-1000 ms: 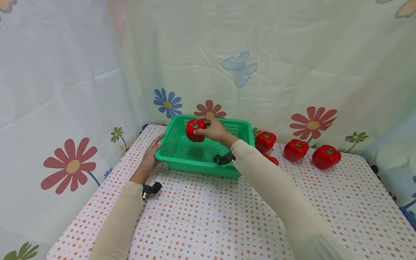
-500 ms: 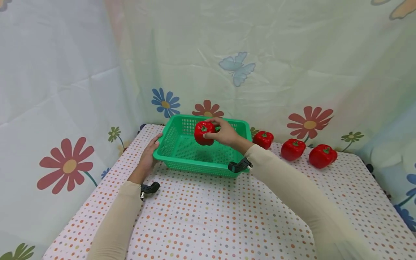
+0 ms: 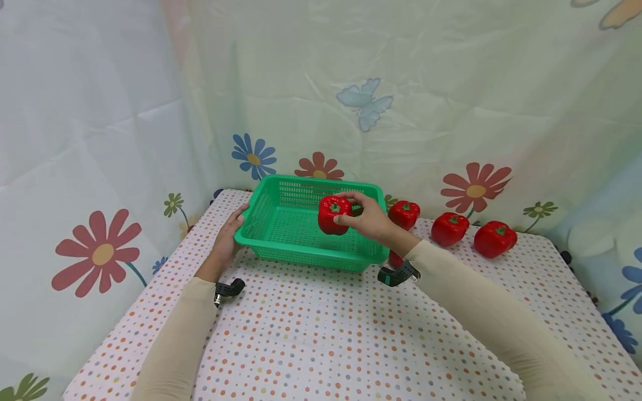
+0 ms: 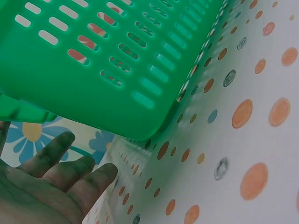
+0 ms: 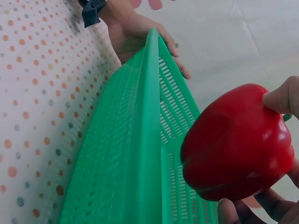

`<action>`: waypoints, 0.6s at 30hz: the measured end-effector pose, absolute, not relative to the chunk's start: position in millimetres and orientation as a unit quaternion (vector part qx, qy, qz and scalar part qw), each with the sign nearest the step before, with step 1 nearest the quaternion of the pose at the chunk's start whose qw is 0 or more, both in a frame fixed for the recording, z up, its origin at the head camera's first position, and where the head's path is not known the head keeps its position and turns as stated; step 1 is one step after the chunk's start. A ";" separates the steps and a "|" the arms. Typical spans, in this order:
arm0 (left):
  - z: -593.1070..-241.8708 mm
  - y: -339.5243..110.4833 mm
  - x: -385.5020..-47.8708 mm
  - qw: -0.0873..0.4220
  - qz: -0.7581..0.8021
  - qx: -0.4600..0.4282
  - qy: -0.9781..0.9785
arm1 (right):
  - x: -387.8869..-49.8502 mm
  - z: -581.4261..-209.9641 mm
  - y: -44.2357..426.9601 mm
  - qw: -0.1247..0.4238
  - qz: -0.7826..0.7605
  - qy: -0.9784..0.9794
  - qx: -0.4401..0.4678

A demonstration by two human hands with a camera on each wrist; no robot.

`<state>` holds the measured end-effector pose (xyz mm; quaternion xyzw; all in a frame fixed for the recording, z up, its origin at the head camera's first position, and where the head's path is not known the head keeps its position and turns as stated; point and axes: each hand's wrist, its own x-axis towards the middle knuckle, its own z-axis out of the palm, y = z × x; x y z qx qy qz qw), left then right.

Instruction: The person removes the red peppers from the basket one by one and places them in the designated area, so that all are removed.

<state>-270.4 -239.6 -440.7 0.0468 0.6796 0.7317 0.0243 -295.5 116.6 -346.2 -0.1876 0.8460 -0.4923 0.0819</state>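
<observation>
A glossy red bell pepper (image 3: 334, 215) with a green stem hangs over the right half of a green plastic basket (image 3: 301, 257). My right hand (image 3: 368, 216) holds it between thumb and fingers, as the right wrist view confirms with the bell pepper (image 5: 236, 144) large and close. At the basket's left end rests my left hand (image 3: 227, 238), touching the rim from outside. In the left wrist view the fingers (image 4: 88, 179) of that hand extend loosely beneath the basket wall (image 4: 117, 102). No other item shows inside the basket.
Right of the basket stand more red bell peppers: one by its back corner (image 3: 403, 214), one partly hidden behind the right wrist (image 3: 395, 259), and two farther right (image 3: 450, 229). A dotted cloth (image 3: 301, 334) covers the table; a flowered curtain (image 3: 281, 83) hangs behind.
My right hand has moved right and a little nearer with the bell pepper, from the basket's middle toward its right side. The left hand stays at the basket's left end.
</observation>
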 end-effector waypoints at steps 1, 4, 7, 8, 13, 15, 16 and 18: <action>-440.7 -240.1 -269.9 0.024 0.732 0.047 0.680 | -294.0 -345.7 119.9 0.083 -0.492 0.847 -0.181; -440.5 -241.1 -269.3 0.024 0.732 0.048 0.679 | -290.4 -343.9 131.3 0.084 -0.493 0.851 -0.159; -440.3 -240.9 -269.5 0.027 0.734 0.048 0.677 | -286.9 -341.6 144.0 0.072 -0.493 0.855 -0.147; -440.2 -240.9 -269.4 0.027 0.735 0.047 0.676 | -285.6 -341.0 148.0 0.067 -0.494 0.855 -0.144; -440.2 -241.2 -268.7 0.026 0.734 0.043 0.677 | -277.3 -338.9 168.5 0.054 -0.500 0.853 -0.140; -440.3 -241.3 -268.5 0.026 0.732 0.044 0.679 | -273.1 -338.0 177.2 0.056 -0.498 0.855 -0.136; -440.5 -241.1 -268.7 0.026 0.732 0.044 0.680 | -270.8 -337.4 181.8 0.057 -0.495 0.857 -0.133; -441.1 -240.5 -269.4 0.026 0.730 0.045 0.681 | -266.9 -336.6 191.1 0.057 -0.490 0.861 -0.125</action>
